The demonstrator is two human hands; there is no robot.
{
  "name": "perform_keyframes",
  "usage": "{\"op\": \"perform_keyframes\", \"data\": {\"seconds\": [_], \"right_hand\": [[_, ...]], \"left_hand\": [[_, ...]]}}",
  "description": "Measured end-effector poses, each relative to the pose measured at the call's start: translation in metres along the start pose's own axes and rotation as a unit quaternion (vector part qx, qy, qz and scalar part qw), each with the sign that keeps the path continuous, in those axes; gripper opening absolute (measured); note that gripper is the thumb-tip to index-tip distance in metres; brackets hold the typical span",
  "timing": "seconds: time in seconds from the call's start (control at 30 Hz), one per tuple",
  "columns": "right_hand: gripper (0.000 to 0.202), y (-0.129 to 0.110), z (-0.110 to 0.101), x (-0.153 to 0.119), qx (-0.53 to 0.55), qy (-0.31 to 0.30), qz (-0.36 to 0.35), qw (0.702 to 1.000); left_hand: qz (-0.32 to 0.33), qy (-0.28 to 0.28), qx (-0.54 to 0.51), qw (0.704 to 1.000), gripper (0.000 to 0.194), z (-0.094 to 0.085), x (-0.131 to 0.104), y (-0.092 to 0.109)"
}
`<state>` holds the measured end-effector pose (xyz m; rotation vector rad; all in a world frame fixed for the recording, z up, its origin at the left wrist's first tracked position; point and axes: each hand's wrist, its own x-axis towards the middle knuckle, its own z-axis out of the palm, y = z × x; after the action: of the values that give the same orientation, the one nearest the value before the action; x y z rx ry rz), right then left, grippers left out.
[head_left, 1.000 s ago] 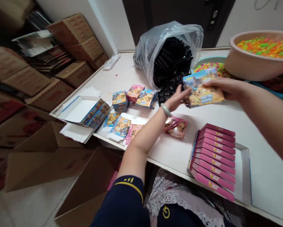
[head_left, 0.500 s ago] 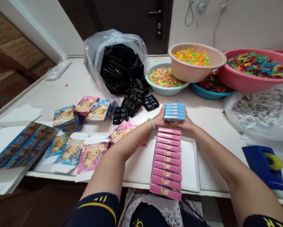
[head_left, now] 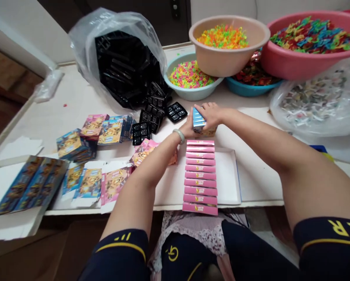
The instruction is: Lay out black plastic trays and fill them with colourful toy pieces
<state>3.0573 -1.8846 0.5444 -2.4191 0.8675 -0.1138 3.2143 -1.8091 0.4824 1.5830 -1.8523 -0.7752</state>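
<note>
Beyond a row of pink small boxes [head_left: 200,175], my two hands hold a stack of blue small boxes [head_left: 197,121] on the table. My left hand [head_left: 188,127], with a pale green bangle at its wrist, grips the left side of the stack. Across its top and right side lies my right hand [head_left: 211,115], fingers bent over the boxes and partly covering them. The pink boxes stand edge-up in a line running toward me, in a shallow white carton tray [head_left: 229,175] whose right part shows bare.
Left are stacked boxes [head_left: 112,130], flat unfolded boxes [head_left: 88,183] and an open display carton [head_left: 31,183]. Behind stand a plastic bag [head_left: 84,50] of black trays, a black tray [head_left: 176,112], a peach basin [head_left: 230,58], a pink basin [head_left: 306,62] and a bag of small pieces [head_left: 312,101].
My right hand has moved from the right side of the blue stack up over its top. The blue stack has turned somewhat. The camera view has shifted and tilted downward.
</note>
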Motion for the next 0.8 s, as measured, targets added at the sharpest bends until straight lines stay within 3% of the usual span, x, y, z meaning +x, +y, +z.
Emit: {"op": "perform_keyframes", "data": {"seconds": [0.1, 0.17, 0.23, 0.27, 0.33, 0.43, 0.53, 0.63, 0.7, 0.8], "right_hand": [[0.106, -0.005, -0.015, -0.030, -0.001, 0.038, 0.023, 0.999], [0.109, -0.010, -0.035, -0.075, -0.022, 0.094, 0.055, 0.994], [0.116, -0.013, -0.054, -0.137, -0.043, 0.171, 0.078, 0.981], [0.116, -0.014, -0.060, -0.170, -0.048, 0.221, 0.074, 0.971], [0.117, -0.015, -0.059, -0.235, -0.034, 0.252, 0.042, 0.966], [0.116, -0.014, -0.025, -0.304, 0.035, 0.236, -0.008, 0.971], [0.113, -0.013, 0.026, -0.329, 0.079, 0.203, -0.037, 0.975], [0.112, -0.014, 0.059, -0.325, 0.089, 0.191, -0.042, 0.977], [0.109, -0.018, 0.065, -0.319, 0.072, 0.177, -0.044, 0.981], [0.102, -0.034, 0.057, -0.310, 0.012, 0.127, -0.039, 0.991]], "left_hand": [[-0.020, -0.058, 0.021, 0.998, 0.124, -0.030, -0.022, 0.031], [0.006, -0.066, 0.042, 0.997, 0.105, -0.048, -0.057, 0.062], [0.076, -0.104, 0.074, 0.989, 0.097, -0.054, -0.104, 0.098], [0.101, -0.133, 0.091, 0.982, 0.097, -0.051, -0.130, 0.116], [0.143, -0.198, 0.131, 0.961, 0.101, -0.035, -0.176, 0.144], [0.183, -0.224, 0.204, 0.935, 0.106, -0.001, -0.218, 0.162], [0.178, -0.185, 0.263, 0.930, 0.101, 0.017, -0.225, 0.153], [0.170, -0.173, 0.283, 0.928, 0.094, 0.015, -0.218, 0.137], [0.176, -0.176, 0.285, 0.925, 0.090, 0.011, -0.216, 0.129], [0.189, -0.172, 0.287, 0.923, 0.087, 0.009, -0.218, 0.122]]}}
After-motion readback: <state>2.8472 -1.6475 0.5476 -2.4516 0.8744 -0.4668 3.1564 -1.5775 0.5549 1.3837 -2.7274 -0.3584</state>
